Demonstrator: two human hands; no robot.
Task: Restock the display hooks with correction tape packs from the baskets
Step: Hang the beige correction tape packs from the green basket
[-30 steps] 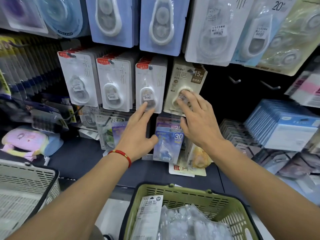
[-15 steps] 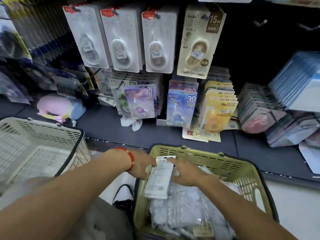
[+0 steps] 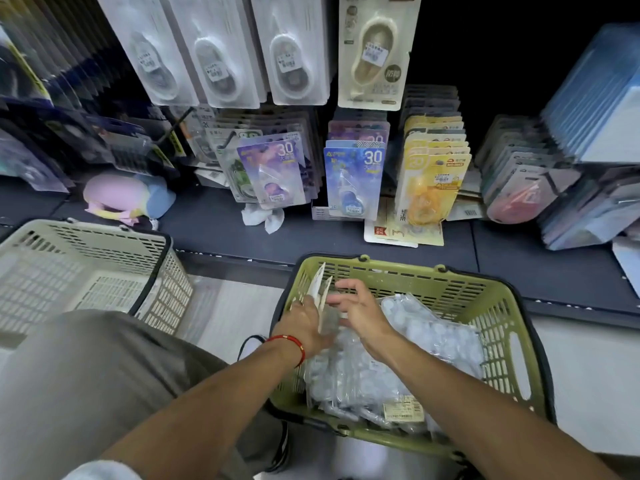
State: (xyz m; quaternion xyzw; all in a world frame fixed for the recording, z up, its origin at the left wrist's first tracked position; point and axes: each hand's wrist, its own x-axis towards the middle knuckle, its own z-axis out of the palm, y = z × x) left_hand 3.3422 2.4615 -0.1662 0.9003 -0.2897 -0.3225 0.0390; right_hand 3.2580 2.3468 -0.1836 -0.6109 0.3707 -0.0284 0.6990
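Two hands work inside the green basket (image 3: 498,306) in the head view, the only view given. The left hand (image 3: 304,320) holds a couple of thin carded packs (image 3: 320,289) upright against the basket's near-left wall, fingers curled round their lower part. The right hand (image 3: 360,313) hovers just beside them with fingers spread and loosely bent; it appears to hold nothing, though blur makes this uncertain. Beneath and right of both hands lie clear bags of correction tape packs (image 3: 408,358).

Handling, as a judgement: these packs look light, the card stiff but bendable, the blister smooth and a little slippery. Pinching the flat card edge near its hang hole should give the best control for threading onto a hook. The bagged stock will be floppy and should shift when lifted.

Room to move: the basket rim rises ahead of the hands, so packs must be lifted up before going forward. Beyond it the shelf (image 3: 346,240) is crowded with standing packs that a sweep could topple. Above hangs the beige pack (image 3: 374,53) with white packs (image 3: 294,53) to its left; dark open space lies to its right. Left of the hands stands a pale basket (image 3: 90,265).
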